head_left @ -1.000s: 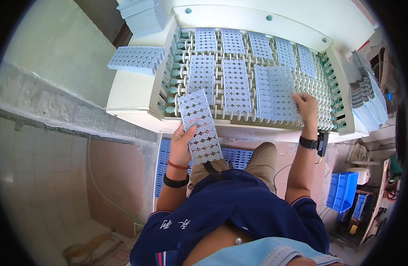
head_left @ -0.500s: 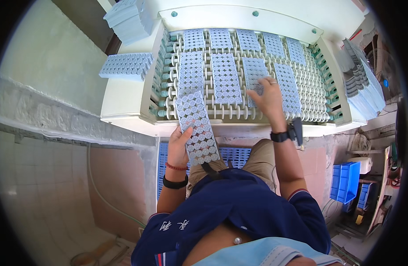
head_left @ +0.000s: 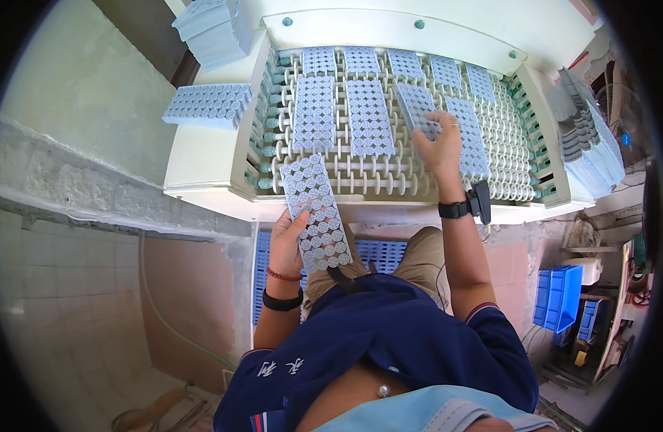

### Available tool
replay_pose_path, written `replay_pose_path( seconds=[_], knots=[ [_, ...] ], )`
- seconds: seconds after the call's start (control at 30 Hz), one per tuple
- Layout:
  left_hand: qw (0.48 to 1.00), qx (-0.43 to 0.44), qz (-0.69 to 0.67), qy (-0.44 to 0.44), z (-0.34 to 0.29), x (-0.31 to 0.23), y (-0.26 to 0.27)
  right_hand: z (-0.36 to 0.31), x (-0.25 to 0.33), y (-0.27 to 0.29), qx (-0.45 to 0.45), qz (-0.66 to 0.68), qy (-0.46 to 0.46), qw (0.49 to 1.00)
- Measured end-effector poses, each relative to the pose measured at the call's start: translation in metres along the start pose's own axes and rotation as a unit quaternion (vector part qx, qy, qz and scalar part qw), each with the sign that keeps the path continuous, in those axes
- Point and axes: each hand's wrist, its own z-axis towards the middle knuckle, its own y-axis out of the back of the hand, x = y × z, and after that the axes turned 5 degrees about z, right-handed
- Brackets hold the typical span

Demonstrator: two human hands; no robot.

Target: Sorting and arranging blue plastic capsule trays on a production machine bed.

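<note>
L hand [head_left: 287, 241], centre-left of frame, grips a pale blue perforated tray [head_left: 316, 212] by its left long edge, thumb over the top face, fingers under. Tray tilts, upper end over the near edge of the roller conveyor [head_left: 389, 176], lower end toward the person's lap. It's a long rectangle w/ rows of round cells, each showing a pale disc; looks full.

R hand [head_left: 441, 144], centre-right, is laid palm-down w/ spread fingers on a second tray [head_left: 418, 108] lying on the rollers, skewed vs. its neighbours. Fingers rest over its lower end and partly on the next tray [head_left: 467, 133] to the right; can't tell if it's pinched or just pressed flat. Black watch on that wrist, ring on one finger.

More trays of same kind lie flat in two rows across the conveyor, upper centre. Stack of trays [head_left: 209, 104] on the white ledge upper left, another stack [head_left: 215, 29] above it at top left, and a fanned stack [head_left: 591, 140] at right edge. Blue crates [head_left: 560, 295] on floor, lower right.
</note>
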Motion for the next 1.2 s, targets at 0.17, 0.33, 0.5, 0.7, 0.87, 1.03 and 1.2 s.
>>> replay_pose_path(
  seconds=[0.17,0.33,0.5,0.7,0.87,1.03,1.2],
  knots=[
    [1.0,-0.008,0.007,0.006,0.002,0.002,-0.002,0.009,-0.007,0.009,-0.032,0.05,-0.019,0.998],
    [1.0,-0.009,0.002,0.009,0.0,0.002,0.001,0.031,-0.053,0.043,-0.089,0.106,-0.127,0.982],
    [1.0,-0.024,-0.003,0.002,0.0,0.002,0.016,0.033,-0.121,0.111,-0.108,-0.174,-0.034,0.978],
    [0.999,-0.032,-0.004,0.005,0.003,0.0,0.004,0.017,-0.13,0.115,0.02,-0.19,-0.068,0.979],
    [0.999,-0.032,0.035,-0.009,0.009,-0.009,-0.009,0.02,-0.062,0.065,0.143,-0.098,0.052,0.983],
    [0.979,0.002,0.203,-0.029,0.027,-0.022,-0.004,0.019,-0.02,0.022,0.26,-0.09,0.055,0.96],
    [0.909,0.007,0.391,-0.144,0.054,-0.023,0.008,0.021,-0.013,0.007,0.224,-0.164,0.052,0.959]
  ],
)
